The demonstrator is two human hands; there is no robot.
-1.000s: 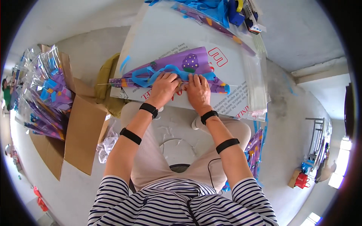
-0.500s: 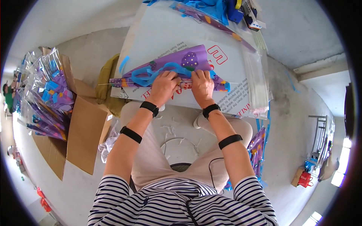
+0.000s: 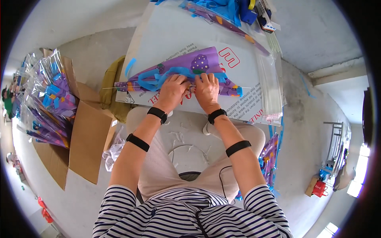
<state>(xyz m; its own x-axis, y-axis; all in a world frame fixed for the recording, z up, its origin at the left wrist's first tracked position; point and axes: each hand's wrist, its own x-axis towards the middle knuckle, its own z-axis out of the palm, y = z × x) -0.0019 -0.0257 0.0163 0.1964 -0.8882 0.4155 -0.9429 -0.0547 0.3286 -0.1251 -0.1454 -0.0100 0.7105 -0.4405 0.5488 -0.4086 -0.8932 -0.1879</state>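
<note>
On the board in front of me lies a partly rolled purple kite [image 3: 178, 63], its fabric printed with dotted shapes. Blue ribbon tails [image 3: 151, 75] lie in loops across it. A thin pale rod [image 3: 108, 88] runs along the near rolled edge and sticks out at both ends. My left hand [image 3: 170, 94] pinches that edge near the middle, fingers curled. Close beside it, my right hand [image 3: 206, 90] grips the same edge with bent fingers. What sits under the fingertips is mostly hidden.
The kite rests on a film-covered board [image 3: 158, 35]. Clear plastic sleeves [image 3: 272, 87] lie along its right side, and another folded purple kite [image 3: 226, 23] at the far edge. On the left stands an open cardboard box [image 3: 89, 139] with packed kites [image 3: 55, 99].
My right hand has slid left along the rolled edge, closer to my left hand. The left hand has stayed nearly in place.
</note>
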